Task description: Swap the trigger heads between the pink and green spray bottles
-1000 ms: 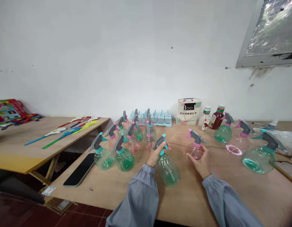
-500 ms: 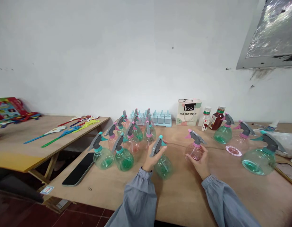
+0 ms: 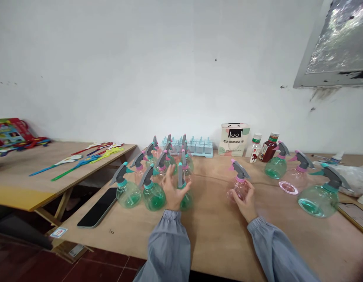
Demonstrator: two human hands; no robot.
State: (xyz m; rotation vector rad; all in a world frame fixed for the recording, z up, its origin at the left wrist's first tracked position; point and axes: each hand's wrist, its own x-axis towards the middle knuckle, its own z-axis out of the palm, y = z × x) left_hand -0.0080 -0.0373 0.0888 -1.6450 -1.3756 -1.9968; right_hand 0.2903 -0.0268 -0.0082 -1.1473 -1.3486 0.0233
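1. Around the hands, spray bottles crowd the table [image 3: 222, 243]: a cluster [image 3: 154, 196] stands beyond and to the left of the left hand [image 3: 173, 192], blocking the way to the pale blue rack [image 3: 200, 149] by the wall.
2. Over on the right I see three more sprayers [image 3: 318, 200], with a plastic bag [image 3: 354, 178] behind and a lit phone [image 3: 353, 215] beside them.
3. A paper bag [image 3: 234, 144] and two drink bottles [image 3: 269, 149] stand near the wall; a dark phone [image 3: 97, 209] lies near the left edge.
4. The pink bottle [image 3: 232, 192], see-through and round, with a grey trigger and pink nozzle and collar, is upright at the table's middle. The right hand [image 3: 246, 201] grasps its body from the side.
5. The green bottle [image 3: 186, 200] stands just beside the left hand, partly hidden, its grey-and-teal head up. That hand is spread, gripping nothing; I can't tell whether it touches the bottle.
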